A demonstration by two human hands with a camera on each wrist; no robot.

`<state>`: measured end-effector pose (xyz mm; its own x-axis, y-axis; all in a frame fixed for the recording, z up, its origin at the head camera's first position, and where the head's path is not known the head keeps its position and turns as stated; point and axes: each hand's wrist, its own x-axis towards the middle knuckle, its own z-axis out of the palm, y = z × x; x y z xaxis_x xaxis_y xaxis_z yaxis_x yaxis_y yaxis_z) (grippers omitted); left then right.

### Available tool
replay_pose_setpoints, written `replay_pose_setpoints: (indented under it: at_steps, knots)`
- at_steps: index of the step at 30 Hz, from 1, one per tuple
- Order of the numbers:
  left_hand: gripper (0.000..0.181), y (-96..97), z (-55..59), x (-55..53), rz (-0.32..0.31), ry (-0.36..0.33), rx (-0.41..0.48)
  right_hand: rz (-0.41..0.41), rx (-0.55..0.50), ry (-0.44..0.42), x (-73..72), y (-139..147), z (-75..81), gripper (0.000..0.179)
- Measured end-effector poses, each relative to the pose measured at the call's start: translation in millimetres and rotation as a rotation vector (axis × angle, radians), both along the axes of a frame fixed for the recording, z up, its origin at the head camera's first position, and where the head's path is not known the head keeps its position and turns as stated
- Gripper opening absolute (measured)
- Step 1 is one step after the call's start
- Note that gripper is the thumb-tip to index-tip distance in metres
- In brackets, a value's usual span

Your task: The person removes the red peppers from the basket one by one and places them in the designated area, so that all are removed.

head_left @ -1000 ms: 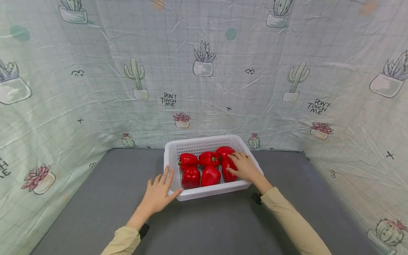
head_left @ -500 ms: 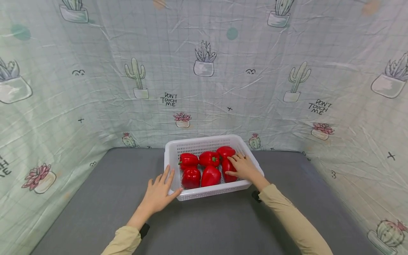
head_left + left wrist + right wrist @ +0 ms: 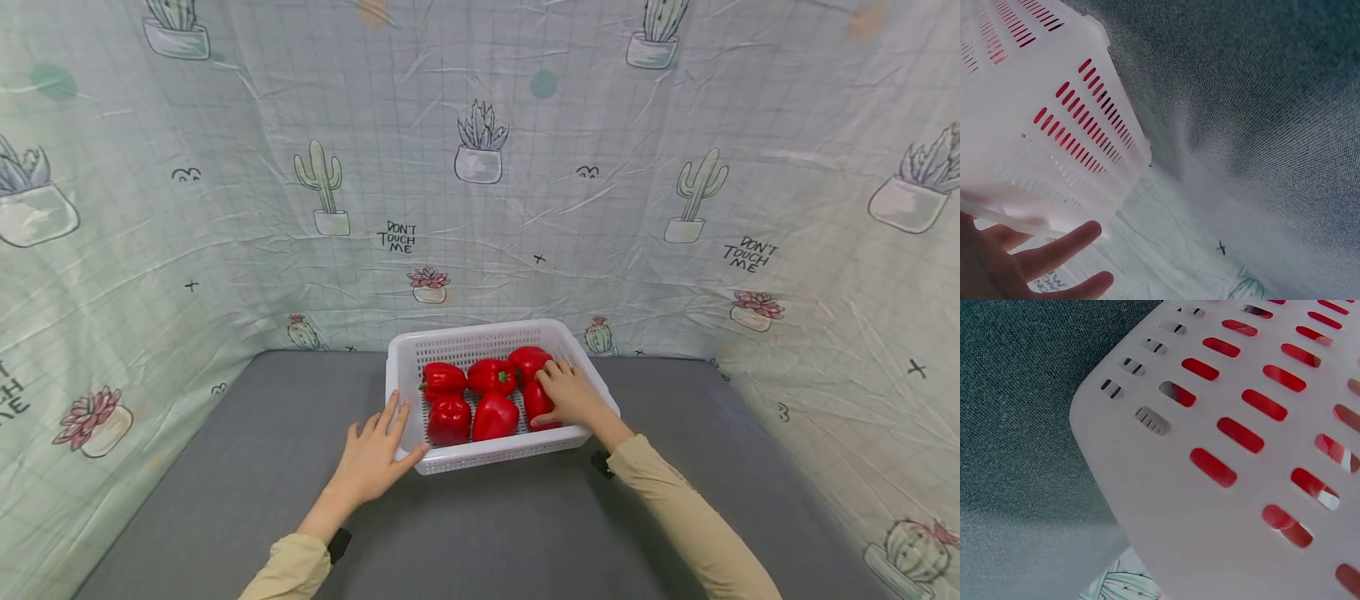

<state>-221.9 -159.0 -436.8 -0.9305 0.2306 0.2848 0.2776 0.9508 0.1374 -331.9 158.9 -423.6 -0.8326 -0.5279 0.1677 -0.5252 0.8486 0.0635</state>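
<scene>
In the head view, a white slotted plastic basket holds several red bell peppers in two rows. My right hand reaches over the basket's right side and grips the front right bell pepper, thumb on its near side and fingers bent over the far side. The palm hides part of that pepper. My left hand lies with spread fingers at the basket's left front corner, touching the rim. In the left wrist view, straight fingers show beside the basket wall. Only bits of the right hand show through the slots in the right wrist view.
The basket stands on a grey tabletop, close to its back edge. A pale cloth printed with cacti hangs behind and along both sides. Other bell peppers lie right beside the gripped one.
My right thumb has moved toward the near end of the front right pepper, and the fingers have bent further around it. The left hand and the basket have stayed in place.
</scene>
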Motion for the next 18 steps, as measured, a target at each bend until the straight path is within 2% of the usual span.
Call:
replay_pose_setpoints:
  at_steps: [11,18]
  knots:
    - [0.073,-1.1,0.0,-0.2,-0.008,0.012,0.000,0.008,-0.012,-0.019,-3.4,2.5,-2.5,0.073]
    - [0.072,-0.6,-1.2,0.2,-0.007,0.020,0.001,0.025,-0.014,-0.001,-4.1,2.7,-2.8,0.066]
